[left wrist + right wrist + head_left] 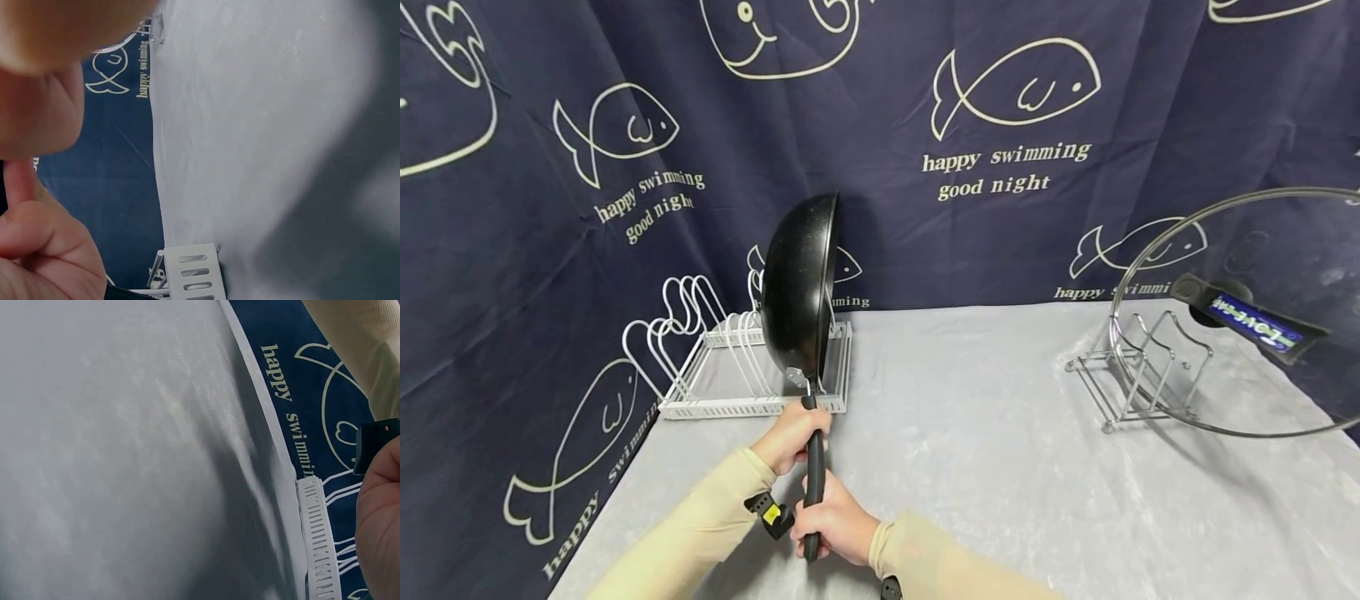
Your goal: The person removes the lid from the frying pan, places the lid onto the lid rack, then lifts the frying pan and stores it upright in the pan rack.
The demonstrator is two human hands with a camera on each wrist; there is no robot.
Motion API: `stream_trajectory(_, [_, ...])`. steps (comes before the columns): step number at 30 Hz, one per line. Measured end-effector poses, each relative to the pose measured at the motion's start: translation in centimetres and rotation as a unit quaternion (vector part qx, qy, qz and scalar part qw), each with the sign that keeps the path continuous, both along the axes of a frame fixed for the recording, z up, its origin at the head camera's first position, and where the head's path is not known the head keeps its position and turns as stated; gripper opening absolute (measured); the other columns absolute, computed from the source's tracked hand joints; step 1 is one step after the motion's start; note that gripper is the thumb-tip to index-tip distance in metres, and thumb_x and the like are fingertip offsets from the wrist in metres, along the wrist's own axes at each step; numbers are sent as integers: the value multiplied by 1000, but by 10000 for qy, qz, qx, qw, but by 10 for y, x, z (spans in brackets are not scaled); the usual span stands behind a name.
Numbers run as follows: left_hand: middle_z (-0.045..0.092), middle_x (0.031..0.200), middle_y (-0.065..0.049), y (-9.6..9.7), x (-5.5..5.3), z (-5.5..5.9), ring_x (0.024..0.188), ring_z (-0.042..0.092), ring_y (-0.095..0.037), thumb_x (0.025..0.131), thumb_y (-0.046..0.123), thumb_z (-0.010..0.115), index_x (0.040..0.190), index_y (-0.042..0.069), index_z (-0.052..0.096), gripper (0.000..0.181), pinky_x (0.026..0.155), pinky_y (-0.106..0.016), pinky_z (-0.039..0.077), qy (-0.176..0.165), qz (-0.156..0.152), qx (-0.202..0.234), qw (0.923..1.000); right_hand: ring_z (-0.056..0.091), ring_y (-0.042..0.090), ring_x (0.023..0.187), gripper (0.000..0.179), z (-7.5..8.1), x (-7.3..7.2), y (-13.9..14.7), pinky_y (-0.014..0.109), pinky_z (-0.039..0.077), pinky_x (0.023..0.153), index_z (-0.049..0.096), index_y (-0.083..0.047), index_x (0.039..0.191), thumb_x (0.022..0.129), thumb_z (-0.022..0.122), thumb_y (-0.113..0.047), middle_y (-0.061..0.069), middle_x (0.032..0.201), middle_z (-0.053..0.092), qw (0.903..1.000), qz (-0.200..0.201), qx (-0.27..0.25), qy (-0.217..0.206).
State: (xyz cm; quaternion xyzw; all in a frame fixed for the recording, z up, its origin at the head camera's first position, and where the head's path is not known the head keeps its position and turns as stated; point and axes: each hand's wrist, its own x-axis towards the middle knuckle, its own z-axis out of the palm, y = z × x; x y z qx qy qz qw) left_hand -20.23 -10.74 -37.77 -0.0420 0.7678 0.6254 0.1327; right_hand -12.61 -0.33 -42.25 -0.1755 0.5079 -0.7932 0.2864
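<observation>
A black wok (797, 283) is turned on its side, its open face to the right, at the right end of a white wire dish rack (722, 408). The wok's long black handle (815, 483) points back toward me. My left hand (792, 435) grips it close to the pan, fingers curled round. Lower down, near the handle's end, my right hand (841, 518) holds it too. In the left wrist view, curled fingers of the left hand (50, 250) show large at the left. Part of the right hand (384, 525) appears at the right wrist view's edge.
On the right, a large glass lid (1225, 432) with a dark labelled knob stands upright in a small chrome rack (1138, 408). Behind the grey-covered table (970, 450) hangs a navy curtain (880, 150) with fish drawings. White wire loops (677, 333) rise from the dish rack's left side.
</observation>
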Motion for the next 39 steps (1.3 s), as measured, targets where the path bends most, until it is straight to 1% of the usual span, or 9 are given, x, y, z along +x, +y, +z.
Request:
stream_trajectory(9, [49, 46, 0, 4, 4, -9, 40, 48, -7, 66, 1, 49, 59, 13, 44, 15, 36, -20, 26, -54, 47, 41, 10000, 52, 5, 40, 38, -8, 3, 5, 19, 31, 34, 36, -4, 97, 63, 49, 7, -2, 48, 50, 9996, -41, 297, 13])
stream_trajectory(15, [50, 47, -1, 9, 2, -13, 42, 47, -8, 68, 2, 49, 59, 13, 43, 15, 36, -20, 27, -61, -32, 9, 10000, 53, 6, 40, 31, -15, 1, 9, 19, 33, 34, 38, -5, 89, 63, 50, 7, 0, 49, 52, 9982, -303, 512, 11])
stream_trajectory(19, [50, 49, -1, 10, -1, -14, 43, 48, -9, 69, 4, 51, 62, 12, 44, 13, 37, -21, 30, -131, -108, 20, 9999, 53, 7, 40, 33, -18, -1, 10, 19, 34, 34, 36, -7, 89, 62, 51, 7, 1, 50, 53, 9973, -435, 585, 9])
stream_trajectory(23, [51, 50, -1, 7, -4, -15, 44, 48, -9, 72, 9, 55, 69, 12, 45, 11, 39, -21, 33, -255, -255, 22, 9993, 52, 7, 41, 47, -19, -4, 13, 19, 35, 36, 36, -2, 109, 65, 54, 4, 0, 50, 53, 9961, -363, 788, 144])
stream_trajectory(26, [52, 50, -1, 5, -6, -16, 44, 47, -8, 74, 12, 57, 70, 11, 45, 12, 41, -21, 32, -299, -358, -56, 9989, 46, 6, 39, 62, -17, -8, 18, 19, 35, 38, 35, 2, 127, 69, 57, -3, -3, 52, 51, 9889, -306, 1328, 597])
stream_trajectory(29, [49, 48, 1, 2, -8, -15, 41, 42, -7, 76, 15, 58, 68, 11, 46, 15, 40, -21, 31, -192, -413, -222, 9987, 43, 7, 39, 61, -16, -12, 21, 20, 35, 40, 39, 3, 128, 72, 60, -11, -4, 53, 49, 9785, -301, 1788, 983])
stream_trajectory(34, [42, 42, 4, -2, -8, -14, 36, 40, -7, 77, 22, 60, 66, 13, 44, 21, 37, -20, 30, 92, -695, -805, 9943, 46, 8, 40, 70, -13, -11, 25, 20, 38, 41, 37, -3, 139, 75, 63, -14, -3, 54, 51, 9717, -271, 2075, 1100])
stream_trajectory(36, [44, 41, 2, -4, -7, -13, 35, 43, -8, 79, 24, 59, 69, 13, 45, 21, 36, -20, 30, 161, -885, -1027, 9906, 46, 8, 40, 63, -11, -9, 27, 20, 39, 42, 43, -5, 134, 75, 64, -17, -4, 53, 50, 9629, -336, 2380, 1230])
stream_trajectory(39, [48, 44, 0, -7, -6, -11, 35, 47, -9, 81, 26, 59, 74, 11, 47, 21, 36, -20, 29, 285, -1127, -1291, 9848, 46, 8, 40, 37, -5, -7, 33, 21, 39, 43, 54, -10, 109, 77, 67, -23, -4, 50, 48, 9410, -397, 2979, 1557])
